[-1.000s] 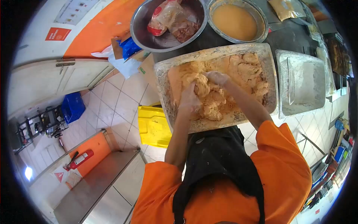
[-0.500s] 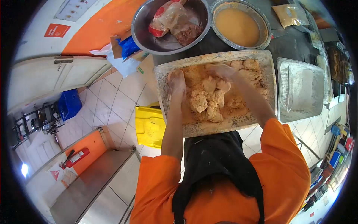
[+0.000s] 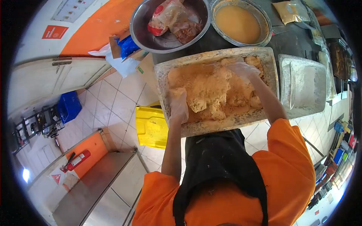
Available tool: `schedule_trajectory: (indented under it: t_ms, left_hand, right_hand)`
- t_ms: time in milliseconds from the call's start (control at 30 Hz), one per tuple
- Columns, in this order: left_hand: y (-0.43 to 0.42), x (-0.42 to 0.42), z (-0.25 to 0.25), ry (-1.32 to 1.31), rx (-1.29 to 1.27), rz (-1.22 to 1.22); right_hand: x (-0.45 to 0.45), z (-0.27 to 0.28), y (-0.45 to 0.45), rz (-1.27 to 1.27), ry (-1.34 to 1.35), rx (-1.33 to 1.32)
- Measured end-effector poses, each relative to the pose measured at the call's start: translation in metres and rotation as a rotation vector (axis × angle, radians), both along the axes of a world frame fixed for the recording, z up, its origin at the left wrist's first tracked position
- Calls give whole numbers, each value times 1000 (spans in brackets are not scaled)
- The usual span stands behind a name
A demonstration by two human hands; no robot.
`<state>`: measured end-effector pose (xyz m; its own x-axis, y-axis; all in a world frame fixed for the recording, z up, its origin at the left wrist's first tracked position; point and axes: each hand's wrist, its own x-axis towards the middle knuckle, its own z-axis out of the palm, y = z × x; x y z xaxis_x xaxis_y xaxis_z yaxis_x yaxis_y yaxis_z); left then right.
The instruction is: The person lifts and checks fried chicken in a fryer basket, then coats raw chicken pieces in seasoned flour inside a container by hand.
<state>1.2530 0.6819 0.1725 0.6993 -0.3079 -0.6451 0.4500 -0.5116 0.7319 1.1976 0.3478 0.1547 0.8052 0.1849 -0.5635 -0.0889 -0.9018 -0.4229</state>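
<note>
A large flour-dusted tray (image 3: pixel 211 127) holds orange-tinted flour (image 3: pixel 196 81) and lumpy coated pieces (image 3: pixel 211 109) that look like breaded chicken. My left hand (image 3: pixel 178 103), in a clear plastic glove, is open at the tray's left inner side, its fingers against the flour and partly covered by it. Also gloved, my right hand (image 3: pixel 243 70) lies open over the pieces towards the back right of the tray, fingers stretched leftward. Loose flour covers much of the pile between the two hands. Neither hand visibly grips a piece.
Behind the tray stand a metal bowl (image 3: pixel 137 32) with bagged raw meat (image 3: pixel 169 20) and a bowl of orange liquid (image 3: pixel 237 24). A floury tray (image 3: pixel 311 84) with a wire basket (image 3: pixel 286 86) is at right. A yellow bin (image 3: pixel 151 126) stands on the floor at left.
My left hand has come down towards me along the tray's left side. My right hand has moved right. Loose flour now covers pieces that showed in the middle.
</note>
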Motion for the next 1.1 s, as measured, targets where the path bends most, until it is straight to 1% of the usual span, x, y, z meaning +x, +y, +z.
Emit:
schedule_trajectory:
  t_ms: [33, 100, 167, 200, 233, 267, 300, 333, 367, 400, 433, 500, 533, 600, 667, 700, 733, 767, 833, 900, 933, 967, 1000, 1067, 1100]
  left_hand:
    - [0, -3, -6, 59, 56, 15]
    - [-10, -10, -8, 184, 156, 34]
    - [-17, -18, -9, 294, 34, 111]
    - [-16, -23, -13, 335, -137, 189]
    - [-14, -24, -16, 324, -221, 191]
    - [-14, -24, -16, 316, -306, 193]
    - [-19, -22, -7, 260, -303, 113]
    - [-20, -17, -10, 284, -333, 135]
    - [-20, -12, -13, 307, -362, 156]
    - [-9, -10, -33, 423, -413, 281]
    - [2, -12, -42, 545, -456, 411]
    - [13, -10, -29, 439, -545, 335]
    - [16, -9, -23, 386, -592, 295]
    - [24, -9, -24, 181, -325, -73]
    - [32, -9, -30, -36, -46, -421]
    - [33, -8, -35, -147, 96, -595]
    - [31, -6, -44, -124, 108, -597]
    - [28, -5, -52, -101, 120, -599]
    - [14, -3, -95, 227, -106, -257]
    - [4, -12, -133, 567, -308, 91]
    - [-3, -12, -122, 583, -391, 146]
    - [-11, -13, -109, 601, -475, 201]
    - [-23, -11, -43, 471, -541, 137]
    - [-14, -16, -6, 327, -558, 125]
    - [-3, -19, -8, 314, -512, 167]
  right_hand:
    - [1, -11, 5, -26, 22, -16]
    - [8, -11, 28, -217, 170, 36]
    - [11, -1, 55, -349, 272, 98]
    - [12, 1, 66, -370, 272, 166]
    - [13, -1, 73, -383, 272, 233]
    - [6, -43, 76, -384, 223, 388]
    - [1, -57, 84, -265, 102, 372]
    - [3, -66, 91, -144, -27, 352]
    - [8, -61, 94, -77, -71, 369]
    - [13, -54, 97, -11, -118, 385]
    - [11, -21, 97, -3, -68, 442]
    - [3, -2, 81, -55, -15, 674]
    - [-12, -7, 52, -117, -10, 852]
    - [-17, 10, 38, -505, 153, 890]
    - [-19, 30, 45, -1134, 460, 552]
    - [-26, 15, 53, -1106, 445, 646]
    - [-34, -17, 64, -1077, 422, 739]
    - [-43, -37, 72, -1049, 407, 831]
    - [-40, -43, 93, -956, 414, 915]
    - [-15, -8, 120, -925, 563, 822]
    - [-6, 3, 121, -907, 628, 772]
    - [-13, -9, 114, -628, 314, 662]
    - [-25, -30, 106, -342, 11, 535]
    - [-33, -27, 93, -183, -162, 574]
    - [-32, 6, 84, -322, -45, 748]
